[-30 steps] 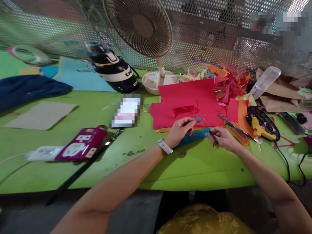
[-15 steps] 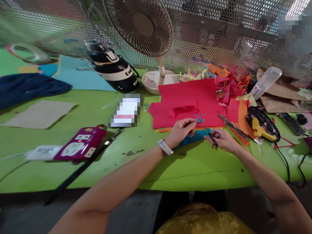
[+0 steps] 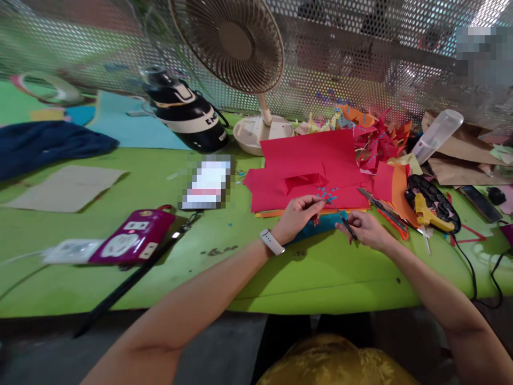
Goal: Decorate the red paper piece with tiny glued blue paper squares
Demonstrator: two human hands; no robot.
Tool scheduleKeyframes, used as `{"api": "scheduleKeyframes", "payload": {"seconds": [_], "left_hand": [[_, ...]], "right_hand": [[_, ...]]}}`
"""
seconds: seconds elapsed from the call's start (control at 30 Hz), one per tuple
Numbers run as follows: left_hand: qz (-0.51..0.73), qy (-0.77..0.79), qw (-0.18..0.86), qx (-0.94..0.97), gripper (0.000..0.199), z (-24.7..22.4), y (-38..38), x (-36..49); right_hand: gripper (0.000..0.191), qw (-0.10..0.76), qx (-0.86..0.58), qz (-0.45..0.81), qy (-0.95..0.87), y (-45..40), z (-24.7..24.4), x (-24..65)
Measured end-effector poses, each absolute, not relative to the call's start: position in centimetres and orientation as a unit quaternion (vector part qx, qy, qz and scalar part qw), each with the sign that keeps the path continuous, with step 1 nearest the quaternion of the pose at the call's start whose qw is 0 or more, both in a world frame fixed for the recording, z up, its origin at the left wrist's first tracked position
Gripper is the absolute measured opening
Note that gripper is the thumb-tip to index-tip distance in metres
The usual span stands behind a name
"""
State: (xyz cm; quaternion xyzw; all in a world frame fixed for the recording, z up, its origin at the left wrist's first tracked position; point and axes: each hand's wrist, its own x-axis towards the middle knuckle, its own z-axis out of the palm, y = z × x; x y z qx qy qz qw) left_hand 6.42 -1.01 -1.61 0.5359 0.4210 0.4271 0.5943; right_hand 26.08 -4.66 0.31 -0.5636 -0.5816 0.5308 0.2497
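Observation:
My left hand (image 3: 301, 215), a white band on its wrist, is pinched closed at the near edge of the red paper (image 3: 308, 149). What its fingertips hold is too small to name. To its right, my right hand (image 3: 363, 227) grips a slim dark-handled tool (image 3: 348, 225). The tool's thin pointed end reaches up and left to my left fingertips. Small blue bits (image 3: 329, 193) lie scattered on the red paper just beyond them. A blue paper strip (image 3: 316, 227) lies beneath my hands, partly covered by them.
On the right lie a cutter knife (image 3: 385, 211), a yellow glue gun (image 3: 430, 216) and a black palette (image 3: 441, 200). Paper scraps (image 3: 372, 133) pile up behind. A fan (image 3: 264, 131), black bottle (image 3: 190, 115), phone (image 3: 208, 182) and purple power strip (image 3: 130, 235) stand leftward.
Both hands stay in nearly the same place. The dark tool's tip remains at my left fingertips, with only a very slight shift.

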Motion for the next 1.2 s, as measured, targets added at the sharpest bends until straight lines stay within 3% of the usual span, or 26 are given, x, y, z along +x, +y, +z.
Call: {"api": "scheduleKeyframes", "payload": {"seconds": [0.53, 0.77, 1.2], "left_hand": [[0.438, 0.436, 0.593, 0.516, 0.028, -1.6, -0.9, 6.3], [0.473, 0.425, 0.582, 0.507, 0.028, -1.3, -0.8, 6.3], [0.434, 0.420, 0.600, 0.524, 0.031, -1.6, -1.0, 6.4]], "right_hand": [[0.047, 0.274, -0.572, 0.517, -0.574, -4.4, -0.1, 26.4], [0.047, 0.236, -0.559, 0.533, -0.589, -4.6, 0.7, 26.6], [0.048, 0.247, -0.551, 0.545, -0.582, -4.7, 1.0, 26.1]]}}
